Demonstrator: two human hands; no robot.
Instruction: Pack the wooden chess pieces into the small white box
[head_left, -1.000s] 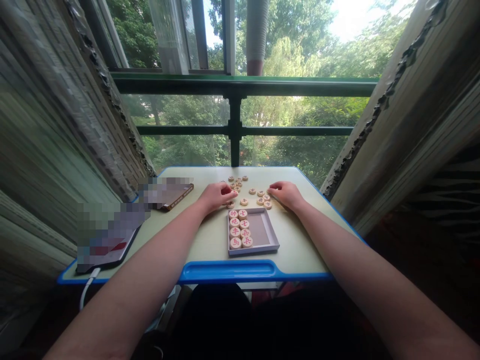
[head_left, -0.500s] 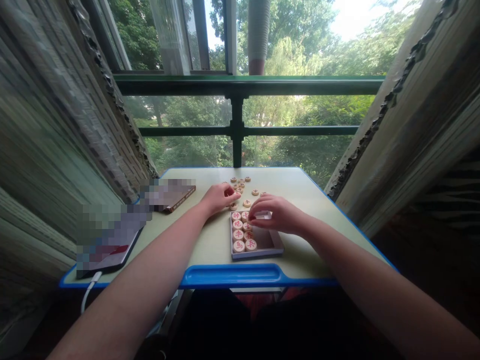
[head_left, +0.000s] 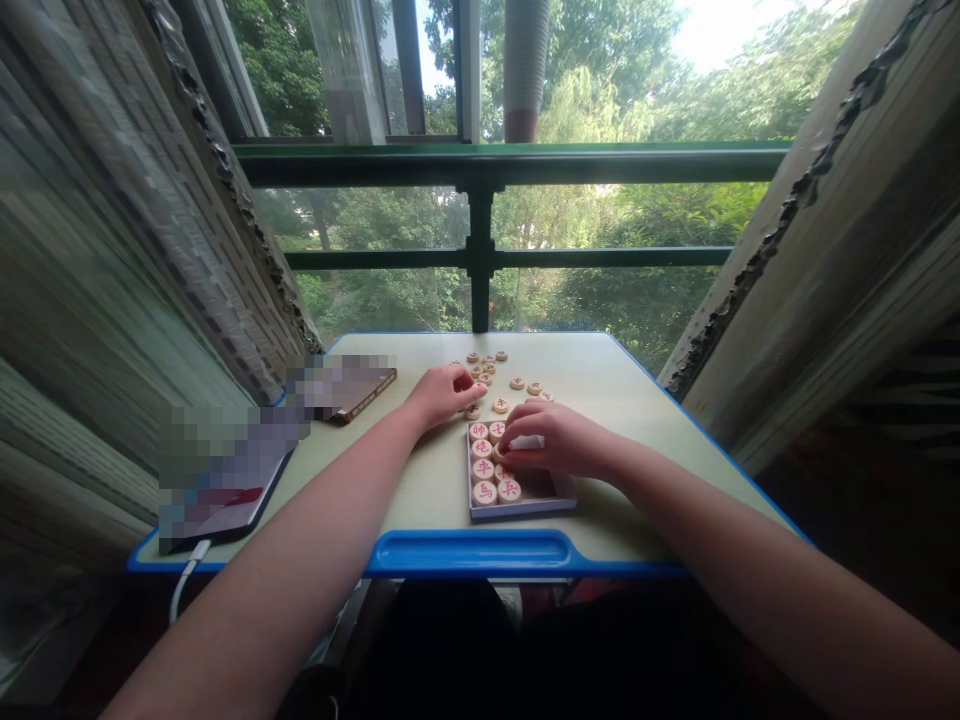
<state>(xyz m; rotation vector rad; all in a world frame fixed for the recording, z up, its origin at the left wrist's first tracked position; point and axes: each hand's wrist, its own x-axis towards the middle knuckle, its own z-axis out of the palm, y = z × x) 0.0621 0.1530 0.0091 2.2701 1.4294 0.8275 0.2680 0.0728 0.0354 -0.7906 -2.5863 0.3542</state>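
The right hand (head_left: 559,438) is over the box (head_left: 525,509) (red-marked pieces (head_left: 485,493) along its left); the left hand (head_left: 436,393) is by loose discs (head_left: 500,406); I cannot tell what either grips.

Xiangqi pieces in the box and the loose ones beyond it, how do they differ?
The boxed pieces lie in two columns; the loose pieces are scattered. The boxed pieces sit inside the box, the loose pieces on the table. In view, boxed pieces look larger than loose pieces. Both are round.
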